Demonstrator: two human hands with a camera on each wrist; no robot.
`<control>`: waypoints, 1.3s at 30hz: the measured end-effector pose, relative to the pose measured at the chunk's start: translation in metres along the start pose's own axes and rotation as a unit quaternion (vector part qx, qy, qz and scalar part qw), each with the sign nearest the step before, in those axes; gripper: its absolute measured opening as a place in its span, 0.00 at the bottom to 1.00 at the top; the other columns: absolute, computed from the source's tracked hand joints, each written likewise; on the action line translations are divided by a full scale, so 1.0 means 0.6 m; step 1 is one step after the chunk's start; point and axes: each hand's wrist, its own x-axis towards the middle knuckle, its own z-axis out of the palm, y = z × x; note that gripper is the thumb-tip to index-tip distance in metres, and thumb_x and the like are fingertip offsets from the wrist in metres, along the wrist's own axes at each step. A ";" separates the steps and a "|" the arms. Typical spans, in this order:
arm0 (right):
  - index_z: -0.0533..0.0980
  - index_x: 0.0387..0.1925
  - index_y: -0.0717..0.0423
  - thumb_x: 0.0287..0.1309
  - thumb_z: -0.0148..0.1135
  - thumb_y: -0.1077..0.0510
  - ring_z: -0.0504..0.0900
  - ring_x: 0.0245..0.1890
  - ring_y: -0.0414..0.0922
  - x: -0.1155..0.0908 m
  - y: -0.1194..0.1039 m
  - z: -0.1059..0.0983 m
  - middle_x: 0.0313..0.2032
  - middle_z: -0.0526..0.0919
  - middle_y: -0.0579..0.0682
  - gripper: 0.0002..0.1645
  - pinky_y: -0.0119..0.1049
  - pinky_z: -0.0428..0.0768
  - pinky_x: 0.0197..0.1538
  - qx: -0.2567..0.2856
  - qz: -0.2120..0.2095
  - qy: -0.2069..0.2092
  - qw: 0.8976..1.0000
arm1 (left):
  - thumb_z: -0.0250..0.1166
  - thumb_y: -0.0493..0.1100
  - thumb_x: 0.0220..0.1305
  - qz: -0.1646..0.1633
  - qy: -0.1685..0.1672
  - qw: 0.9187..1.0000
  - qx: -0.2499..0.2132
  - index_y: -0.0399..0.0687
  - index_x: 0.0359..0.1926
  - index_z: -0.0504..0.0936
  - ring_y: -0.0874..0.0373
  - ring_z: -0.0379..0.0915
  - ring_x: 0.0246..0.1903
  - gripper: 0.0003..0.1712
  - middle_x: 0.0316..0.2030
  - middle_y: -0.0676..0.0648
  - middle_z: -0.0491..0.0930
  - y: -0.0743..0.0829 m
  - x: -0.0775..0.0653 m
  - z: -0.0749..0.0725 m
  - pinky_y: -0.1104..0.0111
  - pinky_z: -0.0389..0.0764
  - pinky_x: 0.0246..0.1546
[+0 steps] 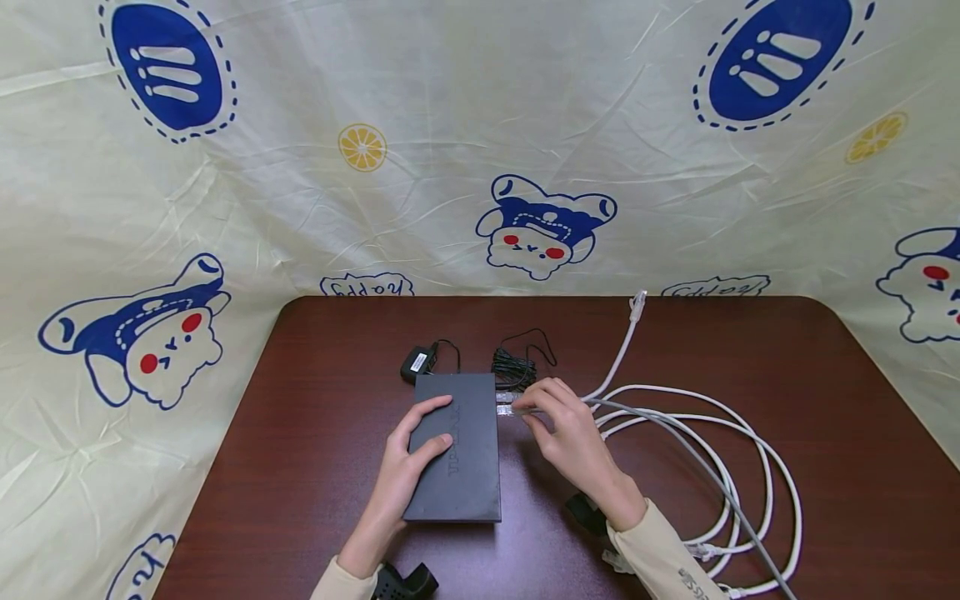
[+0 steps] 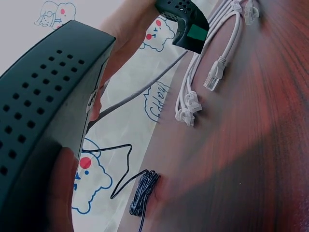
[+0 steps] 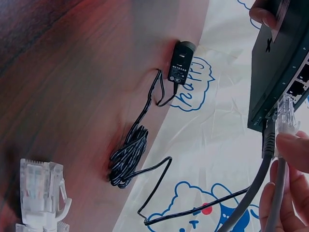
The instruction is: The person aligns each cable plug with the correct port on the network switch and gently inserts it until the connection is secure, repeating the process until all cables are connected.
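My left hand (image 1: 402,467) holds a dark flat network switch (image 1: 468,450) by its left side, thumb and a finger lying across its top. At the switch's right side, my right hand (image 1: 567,429) pinches a clear network plug (image 3: 286,113) on a grey cable (image 3: 276,195). The plug's tip sits right at one of the ports (image 3: 297,88). Beside it, another grey cable's boot (image 3: 269,137) stands against the same row of ports. In the head view my right fingers partly hide the plug.
White network cables (image 1: 795,500) lie coiled on the right of the brown table (image 1: 315,467), one end (image 1: 637,307) reaching the back edge. Behind the switch are a black power adapter (image 1: 417,364) and its bundled cord (image 1: 513,368). A printed sheet (image 1: 420,225) hangs behind.
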 end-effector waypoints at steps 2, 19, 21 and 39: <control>0.81 0.33 0.57 0.37 0.70 0.80 0.76 0.40 0.42 0.000 0.001 0.000 0.36 0.79 0.45 0.21 0.34 0.75 0.42 0.002 -0.002 0.000 1.000 | 0.62 0.39 0.62 0.001 -0.002 1.000 -0.003 0.59 0.60 0.75 0.48 0.63 0.53 0.25 0.60 0.45 0.66 0.000 0.000 0.000 0.57 0.68 0.48; 0.81 0.33 0.57 0.36 0.69 0.82 0.77 0.39 0.43 -0.002 -0.001 0.010 0.35 0.78 0.46 0.23 0.37 0.78 0.39 0.014 -0.005 0.007 1.000 | 0.61 0.40 0.64 -0.008 -0.019 1.000 0.012 0.60 0.61 0.74 0.48 0.65 0.52 0.24 0.61 0.44 0.66 0.004 0.000 -0.003 0.57 0.71 0.45; 0.81 0.33 0.57 0.36 0.69 0.83 0.77 0.39 0.42 -0.002 -0.003 0.011 0.35 0.78 0.45 0.23 0.37 0.78 0.39 0.013 -0.001 0.010 1.000 | 0.61 0.41 0.64 -0.009 -0.020 1.000 0.011 0.60 0.61 0.74 0.48 0.66 0.52 0.24 0.61 0.44 0.65 0.004 0.000 -0.003 0.57 0.71 0.45; 0.81 0.30 0.58 0.39 0.65 0.83 0.76 0.37 0.45 0.000 -0.001 0.018 0.33 0.79 0.47 0.21 0.29 0.72 0.41 0.037 -0.023 0.045 0.998 | 0.61 0.42 0.64 0.004 -0.019 0.998 0.053 0.64 0.59 0.75 0.49 0.63 0.53 0.23 0.60 0.48 0.67 0.006 0.000 -0.003 0.57 0.66 0.49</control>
